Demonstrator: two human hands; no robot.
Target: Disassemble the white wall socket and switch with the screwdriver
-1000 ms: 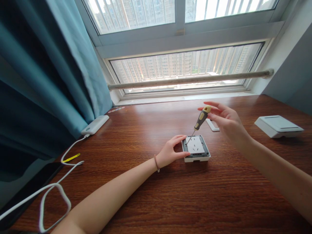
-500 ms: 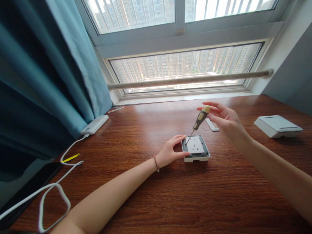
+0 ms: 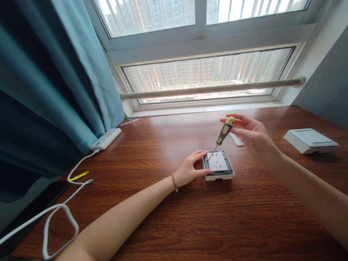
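A white wall socket [image 3: 218, 162] with its grey inner frame exposed lies face up on the brown wooden table. My left hand [image 3: 193, 167] grips its left side, thumb at the near edge and fingers at the far edge. In my right hand [image 3: 250, 132], the fingertips hold the yellow-and-grey handle of a screwdriver [image 3: 224, 132]. The screwdriver leans to the right, its tip down at the screw hole on the socket's left side. Partly hidden behind my right hand is a flat white frame [image 3: 237, 140] on the table.
To the right sits a white switch box [image 3: 310, 140]. A white power bank [image 3: 106, 139] with a white cable [image 3: 63, 206] lies at the left by the blue curtain [image 3: 81, 72], near a yellow strip [image 3: 79, 176]. A rail [image 3: 212, 89] crosses the window behind the table.
The screwdriver handle has shifted very slightly in my right fingers, its tip staying at the same hole. My left hand and the socket keep their places.
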